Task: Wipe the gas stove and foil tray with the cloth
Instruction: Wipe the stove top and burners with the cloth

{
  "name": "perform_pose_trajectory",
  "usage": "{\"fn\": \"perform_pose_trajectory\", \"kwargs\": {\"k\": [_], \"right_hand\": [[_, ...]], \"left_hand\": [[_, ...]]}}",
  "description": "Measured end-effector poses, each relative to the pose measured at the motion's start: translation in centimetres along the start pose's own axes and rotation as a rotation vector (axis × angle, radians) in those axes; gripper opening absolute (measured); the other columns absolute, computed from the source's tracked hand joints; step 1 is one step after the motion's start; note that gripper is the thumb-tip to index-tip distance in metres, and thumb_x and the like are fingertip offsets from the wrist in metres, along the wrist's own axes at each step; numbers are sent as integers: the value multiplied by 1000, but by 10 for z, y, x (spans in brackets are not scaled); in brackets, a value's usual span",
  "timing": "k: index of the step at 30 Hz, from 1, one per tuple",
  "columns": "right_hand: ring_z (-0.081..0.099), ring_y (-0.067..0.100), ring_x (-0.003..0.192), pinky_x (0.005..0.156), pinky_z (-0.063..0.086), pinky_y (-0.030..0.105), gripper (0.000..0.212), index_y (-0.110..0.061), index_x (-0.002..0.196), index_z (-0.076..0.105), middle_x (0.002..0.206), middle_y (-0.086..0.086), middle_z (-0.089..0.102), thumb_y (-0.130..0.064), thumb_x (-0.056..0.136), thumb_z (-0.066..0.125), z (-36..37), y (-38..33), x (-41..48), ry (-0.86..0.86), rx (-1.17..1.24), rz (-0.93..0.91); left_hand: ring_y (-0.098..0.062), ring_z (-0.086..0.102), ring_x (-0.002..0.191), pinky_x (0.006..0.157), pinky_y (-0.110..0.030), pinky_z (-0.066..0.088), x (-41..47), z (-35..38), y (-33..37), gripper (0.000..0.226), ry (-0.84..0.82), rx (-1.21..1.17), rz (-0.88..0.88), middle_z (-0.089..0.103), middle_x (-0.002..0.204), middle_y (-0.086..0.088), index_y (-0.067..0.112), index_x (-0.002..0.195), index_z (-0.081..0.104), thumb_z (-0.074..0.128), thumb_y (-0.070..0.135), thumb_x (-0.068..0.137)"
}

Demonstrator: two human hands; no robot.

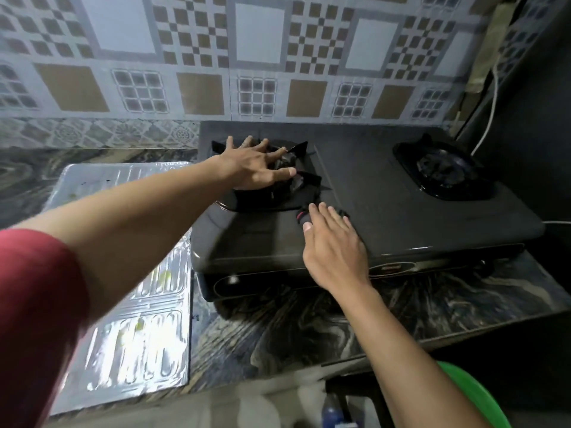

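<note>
While the left hand (pixel 258 168) reaches out over the near-left burner, its fingers are spread wide and laid across the black pan support (pixel 296 177), thumb resting on one prong; whether it actually grips the support I cannot tell. Over to the right hand (pixel 332 242), which lies flat, palm down, on top of the gas stove (pixel 401 211), fingers stretched forward and close together. Poking out from under those fingertips is a bit of dark cloth (pixel 301 215) with a reddish streak, pressed against the stove's surface just in front of the left burner. It's pinned under the fingers rather than bunched in a fist. The stove itself is black with two burners, sitting on a dark marbled table (pixel 309 332) and pushed back near the patterned tile wall (pixel 259 57). The right burner (pixel 445 173) stands well apart from both hands, untouched. Just beside the stove on its left lies the foil tray (pixel 136 341), shiny and ribbed, flat on the table, with a few yellowish smears showing on it. A red sleeve (pixel 34 319) covers the left upper arm. At the lower right edge something green and rounded (pixel 475 396) peeks in below the table.
</note>
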State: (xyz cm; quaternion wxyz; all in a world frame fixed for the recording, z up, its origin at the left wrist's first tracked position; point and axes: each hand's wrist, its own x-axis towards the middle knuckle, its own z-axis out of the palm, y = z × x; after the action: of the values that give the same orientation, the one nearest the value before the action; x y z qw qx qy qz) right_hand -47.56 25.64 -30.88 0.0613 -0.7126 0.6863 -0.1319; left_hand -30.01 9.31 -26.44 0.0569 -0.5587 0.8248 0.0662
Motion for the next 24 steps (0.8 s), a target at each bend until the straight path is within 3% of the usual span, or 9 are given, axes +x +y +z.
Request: {"fn": "perform_pose_trajectory", "kwargs": {"k": [6,10,14,24], "right_hand": [[29,17,147,122,15,34,52,-13,149,39,156,6,39,-35,102,28,11,-33,-12,98,20,3],[34,19,145,121,18,36,55,-11,147,43,154,8,42,-36,101,27,23,-70,-17,102,23,-99],[40,23,141,120,25,40,53,-8,143,48,149,12,48,-34,100,32,34,-101,-19,121,34,-188],[45,27,137,116,32,43,47,-9,141,50,143,13,54,-30,101,40,46,-138,-9,111,49,-415]], "left_hand": [[-31,-8,153,116,-65,-7,-9,7,-18,90,32,21,45,-7,167,-1,47,155,5,7,90,76],[-27,-10,153,119,-61,-8,-8,5,-35,89,24,20,100,-6,167,-6,45,155,6,7,88,78],[-30,-17,151,115,-66,-12,-8,6,-47,101,13,93,72,-8,167,-1,46,155,3,-3,94,66],[-31,-22,149,115,-64,-16,-6,6,-48,96,-37,72,68,-12,166,-2,44,155,1,2,92,72]]}}
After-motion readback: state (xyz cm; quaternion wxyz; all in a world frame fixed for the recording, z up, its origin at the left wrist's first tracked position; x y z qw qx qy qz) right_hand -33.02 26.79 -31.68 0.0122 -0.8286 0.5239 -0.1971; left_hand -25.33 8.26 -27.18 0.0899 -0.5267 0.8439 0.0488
